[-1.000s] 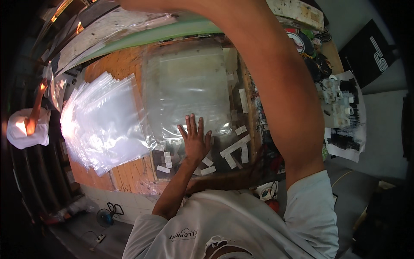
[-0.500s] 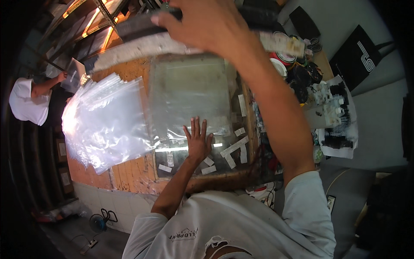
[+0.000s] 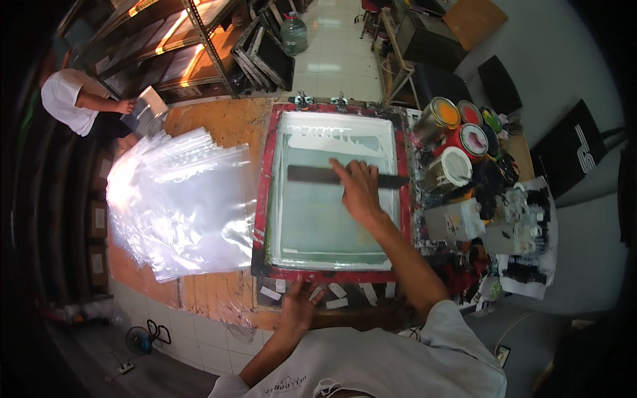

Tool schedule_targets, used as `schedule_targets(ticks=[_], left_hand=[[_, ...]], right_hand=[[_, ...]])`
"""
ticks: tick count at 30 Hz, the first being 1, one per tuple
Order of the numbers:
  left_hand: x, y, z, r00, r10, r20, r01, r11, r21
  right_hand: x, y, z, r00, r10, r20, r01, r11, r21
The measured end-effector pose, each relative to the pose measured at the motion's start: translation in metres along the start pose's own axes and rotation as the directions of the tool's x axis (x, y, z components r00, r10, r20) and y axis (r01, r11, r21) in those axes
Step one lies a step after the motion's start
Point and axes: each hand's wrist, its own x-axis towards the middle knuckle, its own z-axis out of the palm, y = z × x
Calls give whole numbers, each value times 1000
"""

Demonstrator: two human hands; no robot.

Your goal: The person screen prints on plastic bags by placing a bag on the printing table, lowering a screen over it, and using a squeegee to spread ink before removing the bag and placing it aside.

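A screen printing frame (image 3: pixel 263 219) with a red rim lies flat on the table; white ink streaks its far end. Across its mesh runs a dark, long squeegee (image 3: pixel 306 174), gripped from above by my right hand (image 3: pixel 361 192), one finger stretched along it. At the frame's near edge is my left hand (image 3: pixel 300 308), its fingers curled against the rim and partly hidden, thumb apart. To the left lies a fanned stack of clear plastic bags (image 3: pixel 192 205). Hinge clamps (image 3: pixel 340 101) stand at the frame's far edge.
Open ink cans (image 3: pixel 443 114) and a white tub (image 3: pixel 454 166) crowd the right side, with plastic bottles (image 3: pixel 521 215) nearer. Small pale strips (image 3: pixel 337 290) lie before the frame. Another person (image 3: pixel 73 103) stands at far left by shelving (image 3: pixel 206 40).
The frame has come down flat over the board where my left hand lay. My right hand has moved from the raised frame onto the squeegee; my left hand has drawn back to the near rim.
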Motion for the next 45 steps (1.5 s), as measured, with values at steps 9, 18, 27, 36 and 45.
schedule_targets(ticks=[9,18,27,36,45], left_hand=[[5,-13,-5,993,18,-116,-13,999,44],[-13,-6,6,998,48,-39,-44,995,94],[15,-19,-14,997,73,-39,-66,987,146],[24,-19,-9,992,69,-109,-47,980,195],[23,-24,-13,985,84,-149,-55,981,188]], right_hand=[[135,59,87,992,-83,-92,57,965,-257],[-11,-28,25,996,-4,86,16,991,-136],[-155,-117,-13,995,41,91,-36,997,-62],[-142,-88,25,998,-6,61,12,994,-107],[3,5,74,998,-24,-63,12,982,-186]])
